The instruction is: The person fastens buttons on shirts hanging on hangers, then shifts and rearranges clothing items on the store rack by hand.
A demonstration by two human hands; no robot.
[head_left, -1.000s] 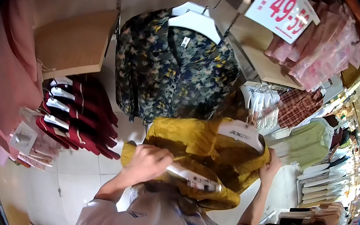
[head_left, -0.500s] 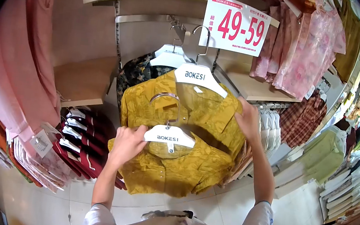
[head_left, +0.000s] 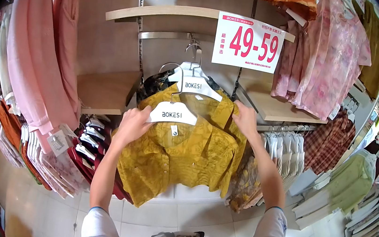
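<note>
Two mustard-yellow patterned garments hang on white BOKESI hangers, one in front of the other. My left hand [head_left: 134, 123] is closed on the shoulder of the front yellow garment [head_left: 180, 157], beside the end of its white hanger [head_left: 172, 113]. On the right, my right hand [head_left: 245, 118] grips the shoulder of the rear yellow garment [head_left: 227, 115], whose hanger [head_left: 197, 86] hook is up at the metal rack arm. Behind them, a dark floral garment [head_left: 148, 87] shows only at its edges.
A price sign [head_left: 248, 43] stands above right, below a curved wooden shelf [head_left: 164, 13]. Pink garments [head_left: 36, 52] hang left, with maroon ones [head_left: 83, 153] lower down. Striped garments [head_left: 288, 161] and a plaid shirt [head_left: 331, 140] hang right.
Both yellow garments have risen from low near my body to the rack, covering most of the dark floral garment. The rear one's hook has moved in to the rack arm.
</note>
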